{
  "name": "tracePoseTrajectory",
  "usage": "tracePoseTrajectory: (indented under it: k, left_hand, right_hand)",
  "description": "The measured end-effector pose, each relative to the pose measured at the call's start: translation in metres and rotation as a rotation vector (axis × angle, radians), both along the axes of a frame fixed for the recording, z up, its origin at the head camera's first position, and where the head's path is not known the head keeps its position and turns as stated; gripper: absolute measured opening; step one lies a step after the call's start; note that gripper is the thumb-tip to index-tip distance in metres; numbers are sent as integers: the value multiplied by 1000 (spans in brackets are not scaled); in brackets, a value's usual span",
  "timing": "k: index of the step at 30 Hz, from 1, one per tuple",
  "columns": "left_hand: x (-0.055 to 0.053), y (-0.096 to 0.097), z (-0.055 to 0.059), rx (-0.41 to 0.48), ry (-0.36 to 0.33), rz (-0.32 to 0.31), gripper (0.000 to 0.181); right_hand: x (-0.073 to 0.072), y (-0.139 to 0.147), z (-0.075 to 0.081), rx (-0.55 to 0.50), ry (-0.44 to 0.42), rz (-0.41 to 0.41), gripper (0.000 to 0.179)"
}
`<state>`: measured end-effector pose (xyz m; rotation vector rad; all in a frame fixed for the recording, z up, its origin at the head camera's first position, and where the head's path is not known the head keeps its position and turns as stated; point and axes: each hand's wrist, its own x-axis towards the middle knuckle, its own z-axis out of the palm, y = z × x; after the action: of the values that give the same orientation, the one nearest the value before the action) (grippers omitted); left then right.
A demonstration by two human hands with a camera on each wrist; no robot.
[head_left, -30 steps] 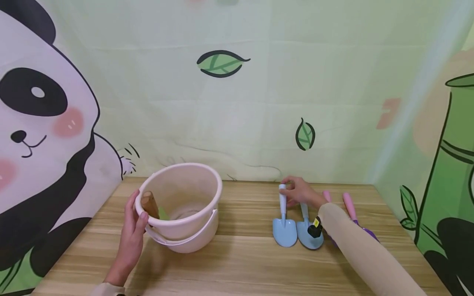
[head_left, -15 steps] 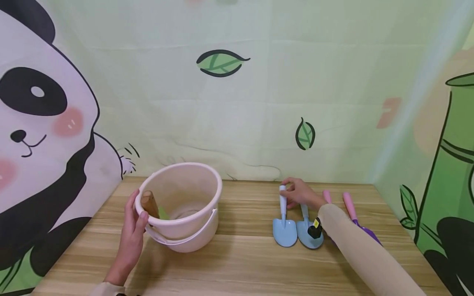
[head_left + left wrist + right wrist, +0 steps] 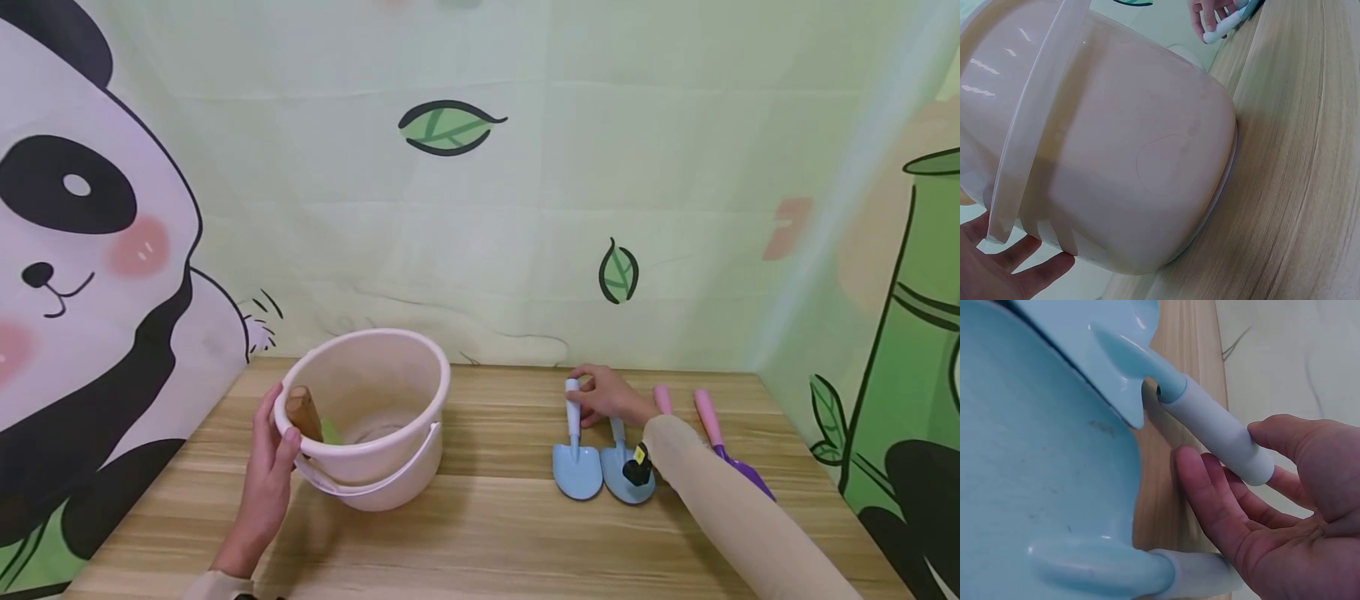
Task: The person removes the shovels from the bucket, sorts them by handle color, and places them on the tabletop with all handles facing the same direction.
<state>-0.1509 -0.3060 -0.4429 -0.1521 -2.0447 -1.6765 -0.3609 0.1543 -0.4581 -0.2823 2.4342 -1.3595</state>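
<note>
My left hand (image 3: 264, 475) is against the left side of a pale pink plastic bucket (image 3: 390, 467), thumb and fairly straight fingers spread on its outer wall by the rim. A brown wooden handle (image 3: 302, 414) and something green (image 3: 330, 432) show inside the bucket. On the right, my right hand (image 3: 611, 394) pinches the pale handle of a light blue trowel (image 3: 577, 471). In the right wrist view, the thumb lies on that handle (image 3: 1216, 428) and fingers reach beneath it. A second blue trowel (image 3: 628, 483) lies close beside, partly hidden by the wrist.
To the right of the blue trowels lies a purple trowel with a pink handle (image 3: 707, 417). Another pink handle (image 3: 662, 397) shows beside it, its lower part hidden by the sleeve. Behind the wooden table (image 3: 495, 533) hangs a printed cloth backdrop (image 3: 510, 225).
My right hand has come down slightly, and the top of the trowel handle has lowered with it. My left hand and the bucket have stayed in place.
</note>
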Motion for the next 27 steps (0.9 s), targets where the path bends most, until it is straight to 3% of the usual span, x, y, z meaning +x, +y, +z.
tracePoseTrajectory:
  k: [27]
  left_hand:
    - [-2, -1, -2, 3, 6, -5, 59]
  right_hand:
    - [-1, -1, -4, 22, -24, 6, 55]
